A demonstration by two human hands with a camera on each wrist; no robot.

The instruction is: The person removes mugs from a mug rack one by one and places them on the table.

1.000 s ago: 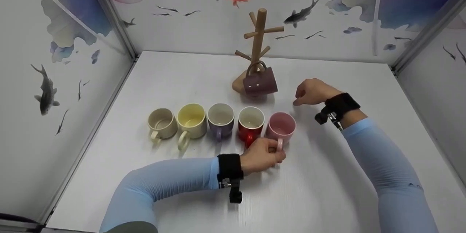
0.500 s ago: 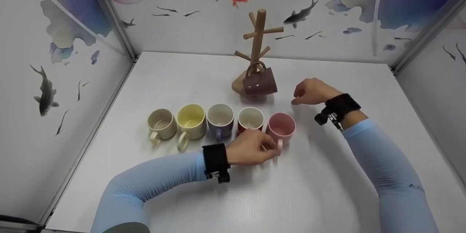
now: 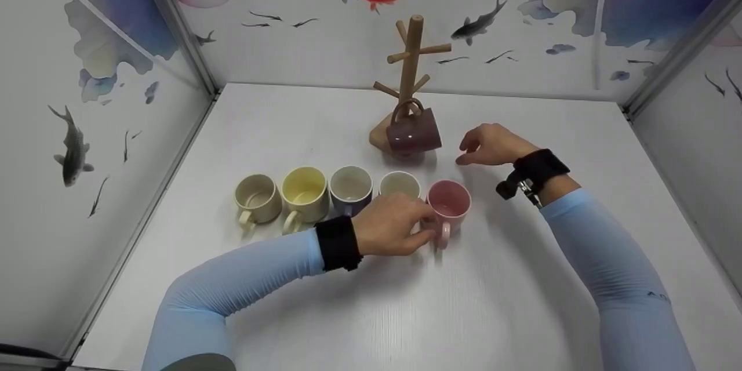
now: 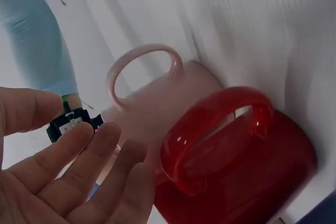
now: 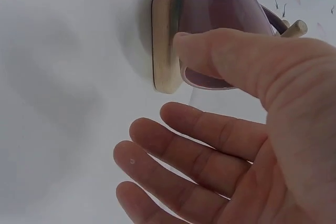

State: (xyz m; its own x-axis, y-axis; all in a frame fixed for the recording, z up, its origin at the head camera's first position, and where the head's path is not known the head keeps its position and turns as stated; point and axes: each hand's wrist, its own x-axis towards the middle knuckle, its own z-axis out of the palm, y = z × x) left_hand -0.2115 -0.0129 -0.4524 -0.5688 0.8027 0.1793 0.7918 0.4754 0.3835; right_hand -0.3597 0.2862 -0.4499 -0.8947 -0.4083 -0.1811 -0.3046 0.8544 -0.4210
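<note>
My left hand (image 3: 394,225) hovers over the red mug (image 4: 247,177) and beside the pink mug (image 3: 449,203), covering much of the red one in the head view. Its fingers are spread and hold nothing in the left wrist view, with the pink mug's handle (image 4: 147,51) just beyond them. My right hand (image 3: 494,144) is held above the table, right of the wooden mug tree (image 3: 413,64), fingers relaxed and nothing in them. On the tree's lowest peg hangs a dark plum mug (image 3: 414,132) by its handle, tilted sideways; the right thumb overlaps it in the right wrist view.
To the left in the same row stand a purple mug (image 3: 351,188), a yellow mug (image 3: 305,192) and a beige mug (image 3: 258,198), handles towards me. White printed panels (image 3: 278,58) enclose the white table (image 3: 406,319) at the back and sides.
My left hand has let go of the pink mug's handle and drawn back left, over the red mug. My right hand has shifted slightly left, towards the plum mug.
</note>
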